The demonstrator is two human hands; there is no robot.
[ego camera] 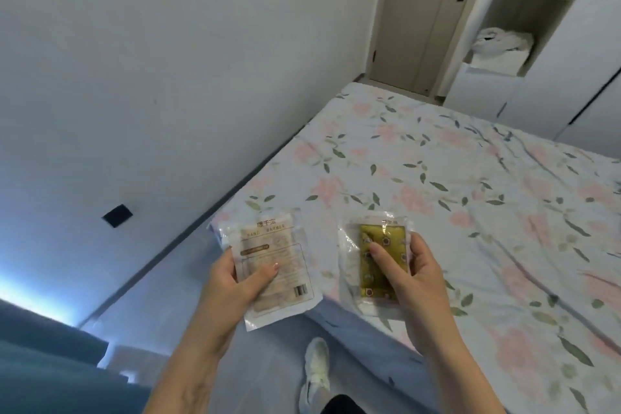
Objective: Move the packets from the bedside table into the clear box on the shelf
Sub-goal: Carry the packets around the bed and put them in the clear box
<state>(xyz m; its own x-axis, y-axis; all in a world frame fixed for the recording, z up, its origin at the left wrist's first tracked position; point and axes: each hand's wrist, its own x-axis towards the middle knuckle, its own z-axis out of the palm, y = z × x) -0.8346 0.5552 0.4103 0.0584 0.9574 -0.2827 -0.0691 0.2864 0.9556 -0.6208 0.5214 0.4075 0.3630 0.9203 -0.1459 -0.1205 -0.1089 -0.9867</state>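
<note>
You're mid-carry beside the floral-sheeted bed (470, 195), left hand (235, 282) gripping the beige clear-wrapped packet (279, 265), right hand (420, 276) the yellow one (379, 262); next, find the shelf's box.

Soft, dim bluish daylight; bright glare lower left; slight overall blur; wide-angle bending at edges.

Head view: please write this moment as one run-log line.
left hand: holds hand warmer packet | right hand: holds yellow packet | position: over bed edge | clear box: not identifiable
</note>
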